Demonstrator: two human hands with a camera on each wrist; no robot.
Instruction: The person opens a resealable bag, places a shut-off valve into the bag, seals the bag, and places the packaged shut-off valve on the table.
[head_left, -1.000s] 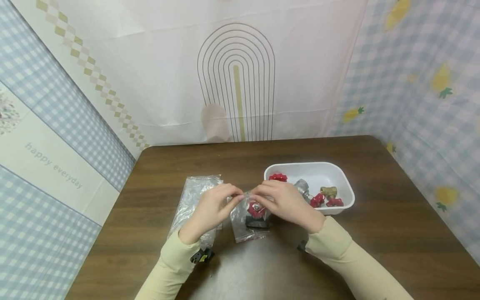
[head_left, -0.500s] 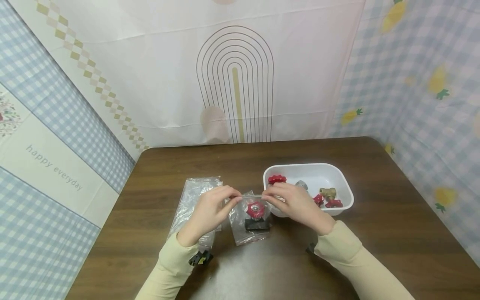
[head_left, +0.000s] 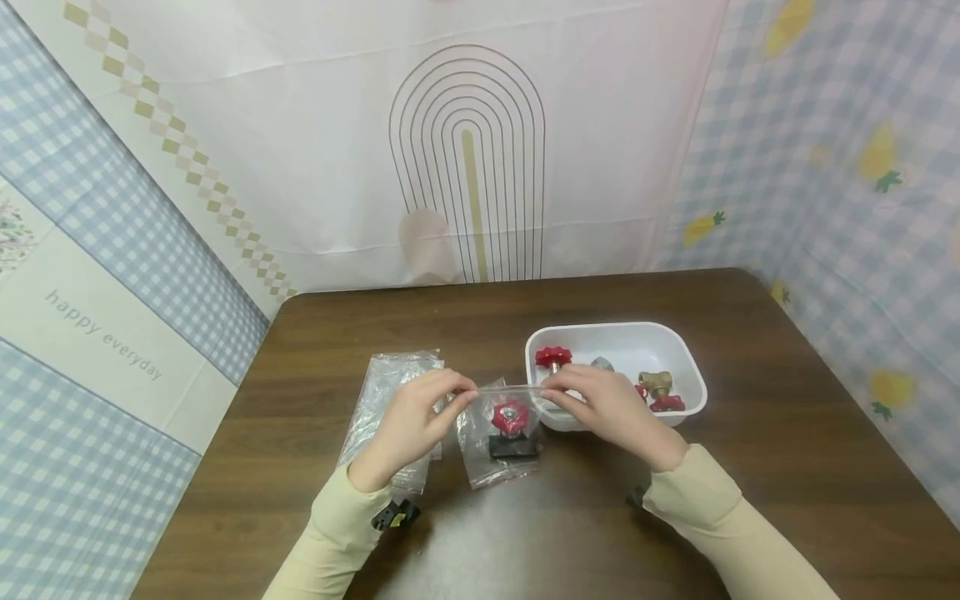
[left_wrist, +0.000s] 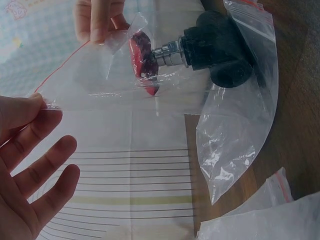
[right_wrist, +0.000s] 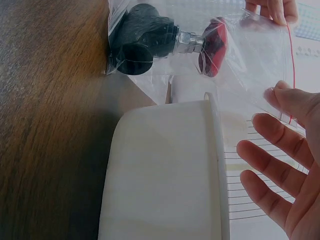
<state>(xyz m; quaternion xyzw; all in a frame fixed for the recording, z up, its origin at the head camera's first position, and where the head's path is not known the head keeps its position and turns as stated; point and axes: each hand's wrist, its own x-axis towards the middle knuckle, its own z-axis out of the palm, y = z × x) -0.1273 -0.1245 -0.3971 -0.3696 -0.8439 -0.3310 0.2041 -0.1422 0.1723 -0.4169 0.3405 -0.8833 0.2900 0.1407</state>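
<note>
A clear zip bag (head_left: 480, 433) stands upright on the table with a valve inside. The valve has a black tee-shaped body (left_wrist: 217, 47) and a red handwheel (head_left: 510, 417) facing up. My left hand (head_left: 420, 417) pinches the left end of the bag's top edge between thumb and index finger. At the other end, my right hand (head_left: 611, 408) pinches the same edge, so the red zip line (right_wrist: 292, 70) is stretched straight between them. In both wrist views the remaining fingers are spread off the plastic.
Behind my right hand stands a white tray (head_left: 693, 392) holding several valves, among them a brass valve (head_left: 656, 383) and a red-wheeled valve (head_left: 553, 357). Flat clear bags (head_left: 375, 408) lie on the dark wooden table (head_left: 337, 325) to the left.
My right hand has slid right along the bag's top edge, away from the left hand. The gap between the hands has widened. My left hand stays nearly in place.
</note>
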